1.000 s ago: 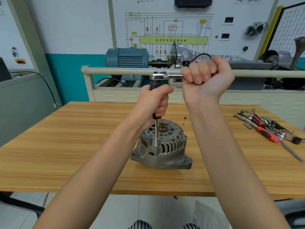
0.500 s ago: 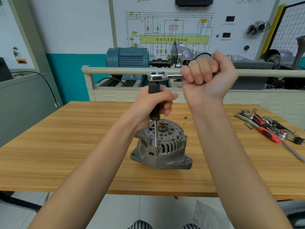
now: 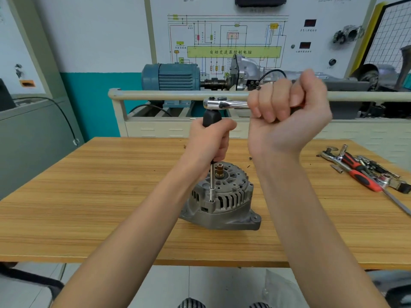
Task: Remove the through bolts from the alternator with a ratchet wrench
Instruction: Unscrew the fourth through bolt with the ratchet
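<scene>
cranking a through bolt out of the alternator, mid swing

alternator sits around the middle of the worktop, a bit toward the near edge, shaft end up. my left hand is wrapped round the black grip of the long extension, whose socket end is seated on a bolt at the housing's near-left rim. my right hand is fisted tight on the handle of the ratchet wrench, which lies level on top of the extension. trick here imo: keep the extension dead vertical with the left so the socket doesn't cam off, use short even swings with the right, and don't lean sideways since nothing's clamping the housing. spare tools are piled by the right edge, well apart.
</scene>
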Tool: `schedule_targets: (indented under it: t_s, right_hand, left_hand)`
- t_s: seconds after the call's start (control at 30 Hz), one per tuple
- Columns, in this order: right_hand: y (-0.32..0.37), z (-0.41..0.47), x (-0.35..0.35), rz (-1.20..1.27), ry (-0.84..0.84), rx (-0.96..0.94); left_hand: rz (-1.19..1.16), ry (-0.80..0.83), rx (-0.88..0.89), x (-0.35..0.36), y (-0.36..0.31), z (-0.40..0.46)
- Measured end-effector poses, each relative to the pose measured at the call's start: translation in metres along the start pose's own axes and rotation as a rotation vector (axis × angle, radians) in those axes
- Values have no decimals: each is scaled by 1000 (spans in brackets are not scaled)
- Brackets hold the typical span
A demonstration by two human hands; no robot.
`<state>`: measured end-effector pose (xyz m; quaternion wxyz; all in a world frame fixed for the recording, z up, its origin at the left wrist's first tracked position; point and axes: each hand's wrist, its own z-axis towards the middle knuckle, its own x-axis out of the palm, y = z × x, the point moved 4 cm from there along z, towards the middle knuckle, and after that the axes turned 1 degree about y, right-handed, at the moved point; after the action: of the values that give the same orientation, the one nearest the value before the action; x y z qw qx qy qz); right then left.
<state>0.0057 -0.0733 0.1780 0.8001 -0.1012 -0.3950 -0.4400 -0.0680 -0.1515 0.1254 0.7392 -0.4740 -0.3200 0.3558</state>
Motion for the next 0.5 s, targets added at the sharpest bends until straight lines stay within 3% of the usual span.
schedule_targets:
  t_s: [0.1, 0.17, 0.23, 0.5]
  right_hand:
    - [1, -23, 18, -163, 142, -282]
    - [1, -25, 19, -157, 161, -285]
    - [1, -16, 14, -103, 125, -191]
    - [-18, 38, -30, 246, -297, 434]
  left_hand:
    - [41, -118, 31, 1, 1, -1]
    - [60, -135, 48, -1, 2, -3]
    - [74, -86, 35, -3, 1, -3]
    - [12, 196, 26, -5, -16, 6]
